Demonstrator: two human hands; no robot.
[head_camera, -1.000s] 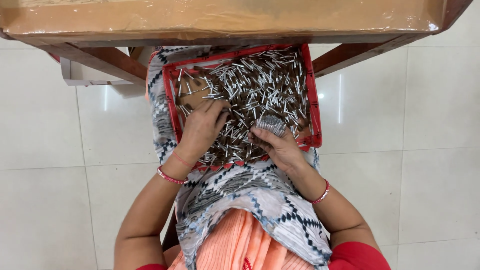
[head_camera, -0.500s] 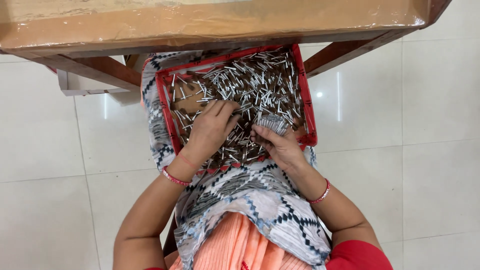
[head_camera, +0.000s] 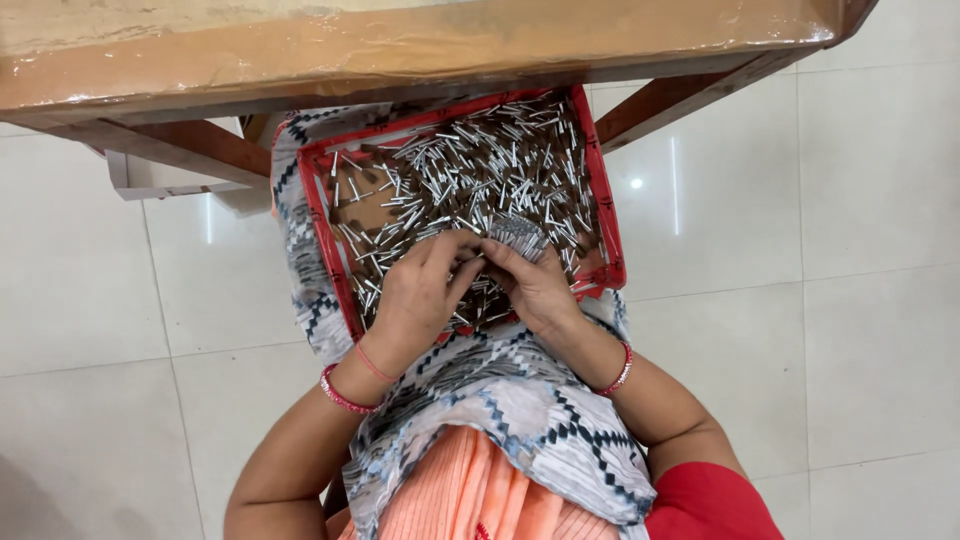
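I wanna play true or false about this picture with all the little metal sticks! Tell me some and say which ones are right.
1. The small metal pins lie in a red tray. True.
2. The right hand holds a gathered bunch of pins. True.
3. The tray sits on top of the wooden table. False: it rests on the person's lap, on a patterned cloth, below the table's edge.
4. The left hand is down on the floor. False: it is in the tray, among the pins, fingers meeting the right hand.
5. Both wrists wear bangles. True.
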